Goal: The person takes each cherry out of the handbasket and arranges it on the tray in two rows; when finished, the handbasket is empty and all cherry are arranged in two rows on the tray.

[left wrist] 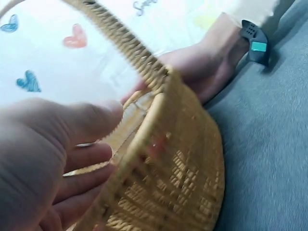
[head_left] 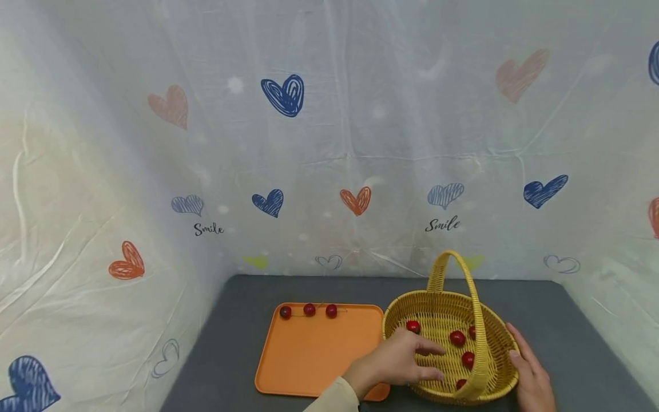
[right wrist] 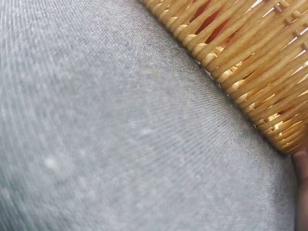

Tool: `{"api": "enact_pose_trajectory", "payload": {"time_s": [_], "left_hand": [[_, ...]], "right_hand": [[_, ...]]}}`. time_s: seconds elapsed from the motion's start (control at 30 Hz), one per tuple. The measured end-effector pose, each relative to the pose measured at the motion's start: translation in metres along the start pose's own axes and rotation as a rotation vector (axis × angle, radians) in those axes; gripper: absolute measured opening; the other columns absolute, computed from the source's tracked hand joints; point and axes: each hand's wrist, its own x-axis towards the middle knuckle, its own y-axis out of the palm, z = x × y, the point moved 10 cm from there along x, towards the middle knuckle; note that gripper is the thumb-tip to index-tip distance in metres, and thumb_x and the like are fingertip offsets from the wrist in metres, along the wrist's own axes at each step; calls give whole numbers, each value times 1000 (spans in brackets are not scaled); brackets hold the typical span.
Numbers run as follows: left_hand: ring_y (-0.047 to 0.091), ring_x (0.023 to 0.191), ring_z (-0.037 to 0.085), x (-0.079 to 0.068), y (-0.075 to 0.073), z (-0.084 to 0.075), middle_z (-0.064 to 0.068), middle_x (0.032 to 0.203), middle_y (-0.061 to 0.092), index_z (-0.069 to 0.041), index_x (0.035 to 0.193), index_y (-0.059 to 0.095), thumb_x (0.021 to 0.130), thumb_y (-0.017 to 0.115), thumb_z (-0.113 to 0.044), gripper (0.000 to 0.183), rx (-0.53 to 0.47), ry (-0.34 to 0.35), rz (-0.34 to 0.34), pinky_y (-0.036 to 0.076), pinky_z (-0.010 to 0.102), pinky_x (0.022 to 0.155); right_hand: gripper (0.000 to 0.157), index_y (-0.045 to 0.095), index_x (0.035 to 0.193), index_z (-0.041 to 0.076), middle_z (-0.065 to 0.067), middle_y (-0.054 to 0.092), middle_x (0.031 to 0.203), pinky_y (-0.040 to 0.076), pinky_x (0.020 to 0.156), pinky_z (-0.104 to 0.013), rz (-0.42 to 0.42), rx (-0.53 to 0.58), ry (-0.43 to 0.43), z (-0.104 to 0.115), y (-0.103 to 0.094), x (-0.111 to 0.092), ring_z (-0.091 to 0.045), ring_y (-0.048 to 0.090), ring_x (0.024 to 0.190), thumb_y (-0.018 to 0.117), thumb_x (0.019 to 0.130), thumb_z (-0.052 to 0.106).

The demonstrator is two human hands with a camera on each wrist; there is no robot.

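Note:
A yellow wicker basket [head_left: 401,302] with a tall handle stands on the right side of the table, and several red cherries [head_left: 457,338] lie in it. My left hand [head_left: 401,357] reaches over its left rim, thumb and fingers apart, with nothing between them. At the right side of the basket, my right hand [head_left: 532,377] holds the rim, thumb at the edge and fingers along the outside. Only a bit of a finger [right wrist: 302,166] beside the wickerwork shows in the right wrist view. An orange tray [head_left: 314,355] lies left of the basket, with three cherries [head_left: 309,309] along its far edge.
The dark grey table [head_left: 216,355] ends at a pale curtain [head_left: 309,137] printed with hearts, which hangs at the back and both sides. The arched handle [head_left: 481,337] rises over the basket, to the right of my left fingertips.

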Motion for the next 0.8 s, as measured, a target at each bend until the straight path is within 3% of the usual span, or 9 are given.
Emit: {"api": "enact_pose_trajectory", "payload": {"time_s": [0.17,0.27,0.4,0.43,0.53,0.6,0.67,0.7,0.8], "left_hand": [[70,110,-10,24,17,-8,-19,131,77,-27,145,74,106,76,-38,41,164,-21,66,47,25,117],[68,100,-15,39,30,-14,-21,129,77,-29,144,74,106,76,-36,39,231,2,99,49,17,109],[55,64,-13,48,49,-18,-21,123,79,-28,142,76,106,76,-28,37,301,47,142,43,3,67],[54,63,-14,49,52,-19,-22,123,79,-28,141,76,105,77,-26,36,316,54,151,43,2,66],[51,60,-14,52,60,-19,-25,119,79,-31,137,79,106,76,-24,33,329,54,193,42,2,66],[54,68,-17,54,63,-20,-27,114,78,-33,132,81,105,77,-23,29,340,65,215,43,1,71],[56,72,-19,56,65,-22,-27,108,78,-34,125,83,105,77,-22,25,353,83,235,43,0,73],[57,72,-18,57,66,-23,-27,105,78,-34,123,84,104,78,-21,24,362,91,245,43,0,73],[58,70,-15,61,67,-24,-25,100,78,-34,119,85,104,78,-19,22,395,108,266,42,1,71]], "right_hand": [[65,9,177,39,36,8,166,25,125,-76,-2,-34,17,-1,0,0,-55,8,164,26,117,60],[66,9,177,38,37,8,164,25,126,-75,1,-42,16,-1,0,1,-55,9,164,26,117,60],[66,10,177,38,40,10,161,18,123,-82,-2,-26,17,-2,1,2,-53,6,165,27,117,60],[66,10,177,38,41,11,159,17,125,-81,-5,-21,17,-3,2,2,-51,5,166,27,117,59],[65,11,177,38,43,14,155,28,133,-47,-16,-31,16,-5,1,0,-38,8,169,28,117,59],[66,11,177,38,44,14,154,32,121,-19,-17,-44,9,-6,1,-1,-29,8,169,28,117,59],[65,12,177,39,44,15,153,31,116,-14,-21,-49,10,-6,0,-1,-23,10,168,27,117,59],[65,12,177,38,44,16,153,32,121,-18,-22,-45,5,-5,0,0,-24,9,168,27,117,59],[65,11,177,37,45,15,152,21,134,-62,-21,-18,3,-3,-1,2,-37,3,169,27,118,58]]}}
